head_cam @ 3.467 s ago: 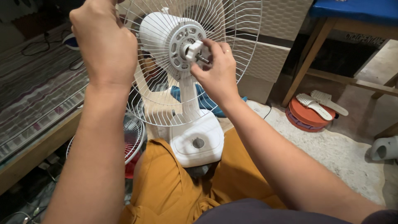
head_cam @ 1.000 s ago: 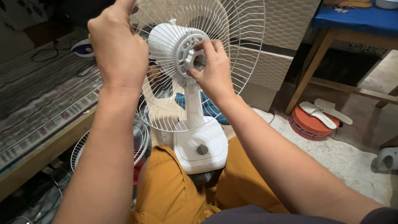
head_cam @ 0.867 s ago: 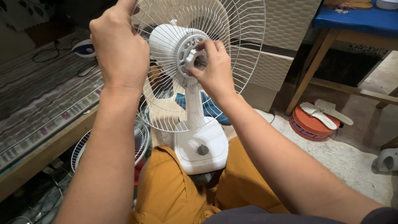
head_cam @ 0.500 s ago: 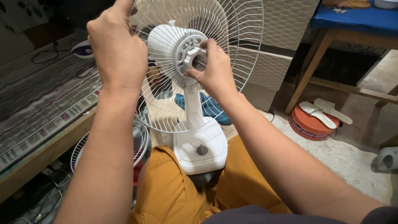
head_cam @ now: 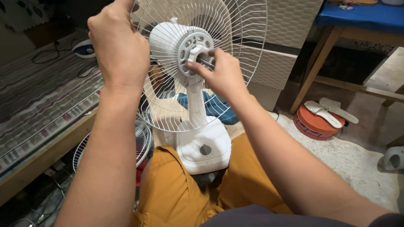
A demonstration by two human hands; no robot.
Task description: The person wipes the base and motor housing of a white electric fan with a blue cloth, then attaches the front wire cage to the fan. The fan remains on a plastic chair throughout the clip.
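White plastic table fan point(head_cam: 198, 126) stands between our knees on the floor, base against orange trousers point(head_cam: 168, 189). Our left hand point(head_cam: 120, 46) grips its white wire rear guard point(head_cam: 235, 46) at the top rim. Our right hand point(head_cam: 221, 75) pinches the white plastic nut point(head_cam: 197, 54) at the motor hub.

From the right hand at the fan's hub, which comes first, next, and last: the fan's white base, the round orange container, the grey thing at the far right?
1. White base, just below the right hand.
2. Orange container, on the floor to the right.
3. Grey thing, at the right edge.
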